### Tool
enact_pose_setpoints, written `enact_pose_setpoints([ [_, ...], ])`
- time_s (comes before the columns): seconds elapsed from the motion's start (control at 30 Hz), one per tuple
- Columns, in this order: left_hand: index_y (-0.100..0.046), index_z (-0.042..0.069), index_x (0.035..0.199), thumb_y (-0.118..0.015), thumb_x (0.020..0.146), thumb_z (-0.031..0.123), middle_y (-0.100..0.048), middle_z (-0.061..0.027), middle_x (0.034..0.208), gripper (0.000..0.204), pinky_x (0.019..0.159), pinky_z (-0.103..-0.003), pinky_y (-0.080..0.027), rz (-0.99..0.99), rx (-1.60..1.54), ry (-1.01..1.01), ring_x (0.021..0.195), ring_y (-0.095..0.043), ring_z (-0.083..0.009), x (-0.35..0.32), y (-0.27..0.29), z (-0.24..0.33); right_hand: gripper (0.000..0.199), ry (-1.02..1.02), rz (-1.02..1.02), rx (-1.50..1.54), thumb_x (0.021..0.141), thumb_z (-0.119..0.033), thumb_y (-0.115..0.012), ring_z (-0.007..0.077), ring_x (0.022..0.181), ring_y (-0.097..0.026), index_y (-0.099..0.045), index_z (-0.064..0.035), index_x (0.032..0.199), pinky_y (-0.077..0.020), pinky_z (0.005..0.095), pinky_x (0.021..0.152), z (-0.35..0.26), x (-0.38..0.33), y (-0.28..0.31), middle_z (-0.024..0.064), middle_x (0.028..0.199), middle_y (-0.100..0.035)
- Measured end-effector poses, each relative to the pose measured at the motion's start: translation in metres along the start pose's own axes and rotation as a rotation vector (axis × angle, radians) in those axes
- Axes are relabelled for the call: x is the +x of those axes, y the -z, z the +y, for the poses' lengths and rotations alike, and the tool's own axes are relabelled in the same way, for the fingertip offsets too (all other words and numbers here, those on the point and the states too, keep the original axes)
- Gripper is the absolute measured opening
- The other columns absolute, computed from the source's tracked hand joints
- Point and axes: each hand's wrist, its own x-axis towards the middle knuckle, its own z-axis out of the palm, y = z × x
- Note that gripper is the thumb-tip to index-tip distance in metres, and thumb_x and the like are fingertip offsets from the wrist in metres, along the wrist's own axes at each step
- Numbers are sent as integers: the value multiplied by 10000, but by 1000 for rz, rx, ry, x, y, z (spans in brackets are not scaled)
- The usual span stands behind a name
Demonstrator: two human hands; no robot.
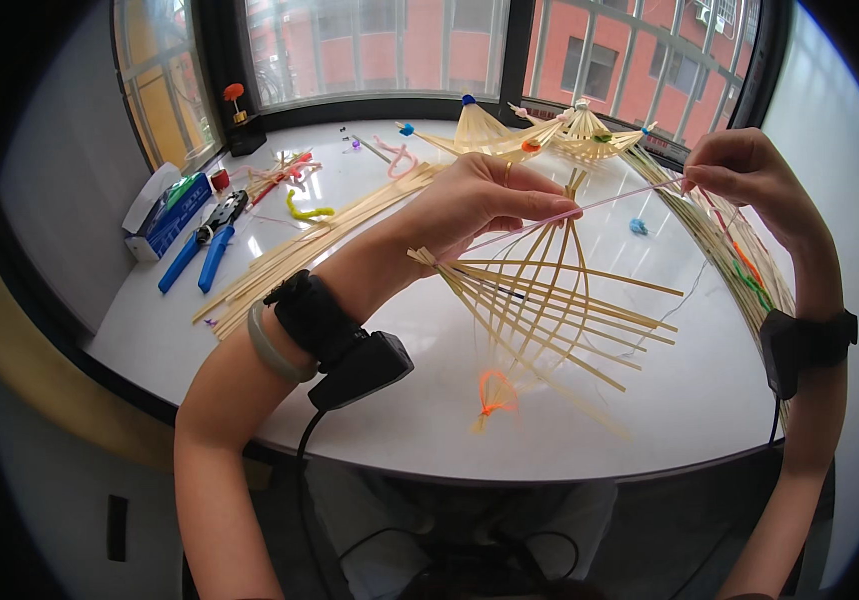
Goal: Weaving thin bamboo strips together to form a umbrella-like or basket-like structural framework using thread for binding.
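- The left hand (480, 200) is raised above the table, its fingers closed on the upper part of a fan-shaped frame of thin bamboo strips (540, 300); the fingertips also press on one end of a long thin strip (590, 208).
- The right hand (745, 170) is held higher and to the right, thumb and fingers pinched together on the other end of that thin strip, so the strip runs taut between the two hands.
- The two hands are well apart — only the strip joins them.
- The bamboo frame hangs in the air below the left hand, over the middle of the white table (400, 400). Its strips spread out to the right, and an orange tie (495, 395) binds a small bundle at the lower end.
- The frame looks very light, but springy and fragile: the strips are stiff along their length and may snap or split if bent sharply. It seems best to take hold where the strips cross and are bound together, not at the free tips.
- The smooth strip may slide in the fingers, so a firm pinch near its end is likely needed.
- Behind the hands, finished bamboo pieces (530, 135) stand near the window.
- More loose bamboo strips (310, 245) lie to the left — and another sheaf (720, 240) along the right edge.
- Blue-handled pliers (205, 250) and a blue box (165, 215) lie at the far left.
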Motion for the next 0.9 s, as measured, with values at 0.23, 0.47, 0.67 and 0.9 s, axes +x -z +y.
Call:
enact_pose_setpoints([
  [0.23, -655, 22, 880, -649, 765, 140, -633, -70, 844, 165, 713, -212, -447, -94, 43, -18, 786, -576, -107, -4, -9, 4, 202, -73, 79, 49, 754, -259, -653, 53, 554, -494, -660, -60, 791, -293, 198, 467, 18, 2, -13, 38, 701, -633],
  [0.47, -655, 22, 881, -633, 780, 145, -635, -72, 835, 161, 697, -215, -445, -95, 38, -7, 792, -574, -108, -4, -12, 3, 189, -25, 64, 141, 749, -253, -648, 34, 486, -401, -658, -68, 789, -238, 193, 426, 23, 0, -9, 37, 684, -624],
  [0.67, -647, -1, 848, -589, 807, 116, -640, -105, 814, 137, 697, -246, -470, -178, -18, -30, 809, -621, -180, -4, -13, 3, 218, -66, 38, 56, 746, -257, -651, 59, 539, -497, -658, -46, 801, -287, 180, 454, 22, 2, -9, 52, 697, -627],
  [0.9, -640, -35, 814, -602, 790, 98, -639, -147, 770, 140, 725, -278, -490, -342, -60, 64, 768, -638, -215, -9, -22, 7, 149, -47, -108, -48, 767, -146, -649, 81, 662, -583, -638, 3, 760, -435, 181, 601, 5, 21, -25, 55, 687, -612],
])
